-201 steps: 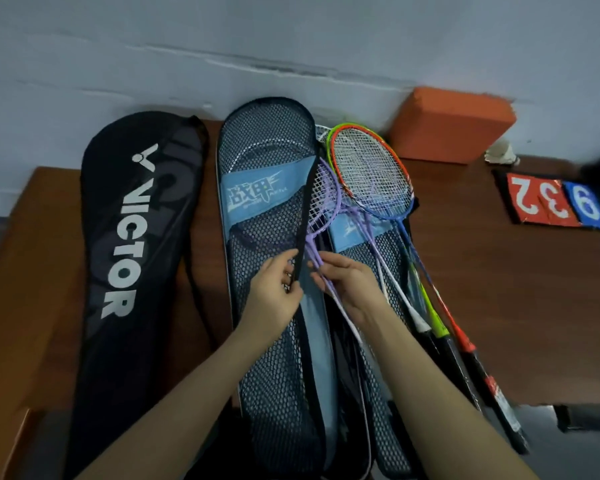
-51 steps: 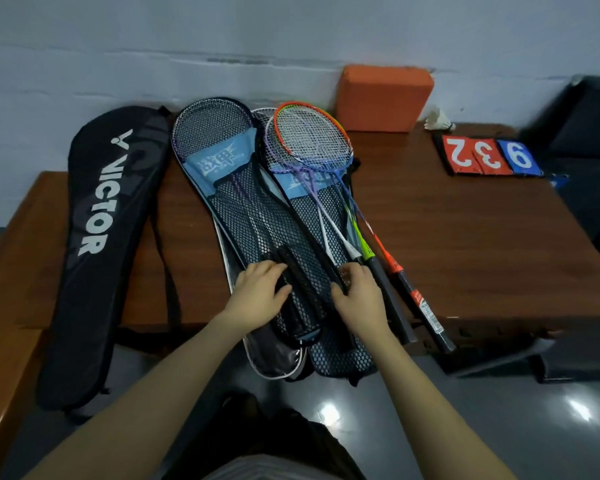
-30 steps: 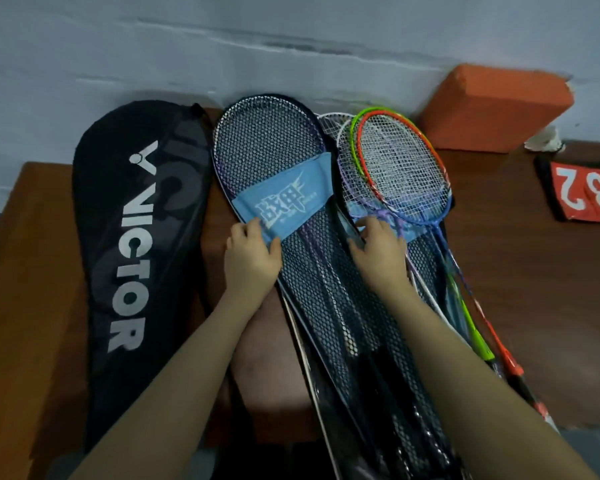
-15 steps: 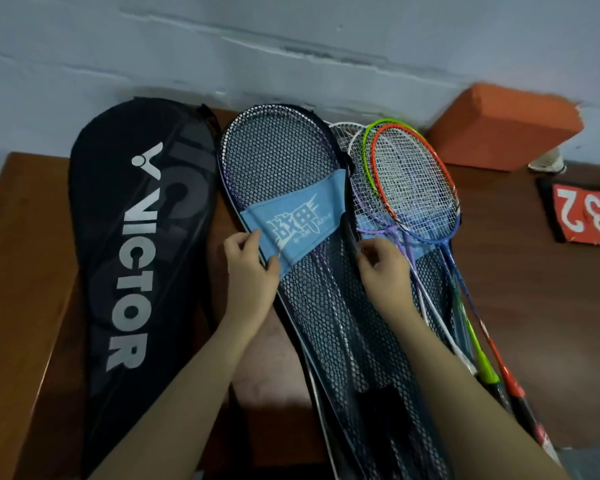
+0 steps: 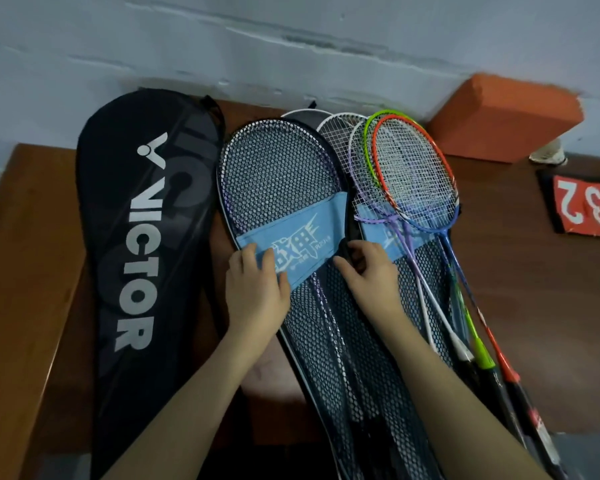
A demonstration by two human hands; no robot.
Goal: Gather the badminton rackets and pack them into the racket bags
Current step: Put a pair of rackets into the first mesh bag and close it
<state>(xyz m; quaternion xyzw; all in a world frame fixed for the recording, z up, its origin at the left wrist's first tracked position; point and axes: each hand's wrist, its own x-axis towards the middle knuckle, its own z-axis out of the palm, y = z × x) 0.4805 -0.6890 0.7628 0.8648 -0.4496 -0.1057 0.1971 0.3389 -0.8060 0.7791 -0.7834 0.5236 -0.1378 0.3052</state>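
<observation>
Left hand (image 5: pixel 257 292) presses flat on the mesh racket bag (image 5: pixel 278 188) at table centre; right hand (image 5: pixel 368 271), now shifted inward, pinches its dark edge at three o'clock. That suggests closing; loose rackets (image 5: pixel 413 174) wait at two o'clock.

A black fabric racket bag with white "VICTOR" lettering (image 5: pixel 146 258) lies flat at the left of the wooden counter (image 5: pixel 32 271). Just beside it to the right, a black mesh racket bag with a light-blue band (image 5: pixel 291 216) holds a purple-framed racket. Partly under its right edge lies a second mesh bag with a blue band (image 5: pixel 426 271), and on that rest loose rackets: white-framed (image 5: pixel 340 133), purple (image 5: pixel 357 188), green (image 5: pixel 369 147) and orange-and-blue (image 5: pixel 420 174), heads overlapping toward the wall, handles fanning out over the counter's near edge.
</observation>
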